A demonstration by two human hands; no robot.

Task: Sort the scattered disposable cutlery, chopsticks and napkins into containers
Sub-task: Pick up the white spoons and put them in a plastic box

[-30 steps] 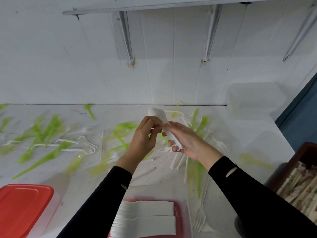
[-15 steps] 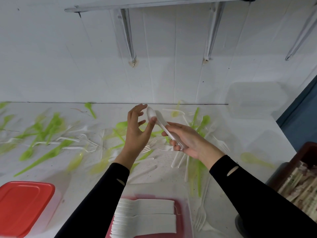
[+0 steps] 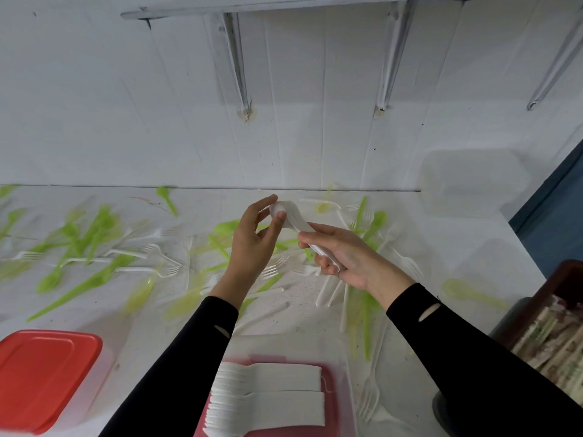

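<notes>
Above the middle of the white table, my right hand [image 3: 342, 255] grips a bunch of stacked white plastic spoons [image 3: 296, 222] by the handles, bowls pointing up and left. My left hand [image 3: 255, 238] touches the spoon bowls with thumb and fingertips on either side. Green and white forks, spoons and knives [image 3: 94, 244] lie scattered over the table [image 3: 441, 247]. A clear container [image 3: 334, 373] at the near edge holds two stacks of white napkins [image 3: 277, 395].
A closed container with a red lid [image 3: 47, 373] stands at the near left. A dark box of wrapped chopsticks [image 3: 555, 329] sits at the right, off the table's corner. A clear lidded tub [image 3: 473, 181] rests against the back wall at right.
My left hand let go of the spoon bowls and opened, then came back to touch them with its thumb and fingertips. My right hand kept holding the handles.
</notes>
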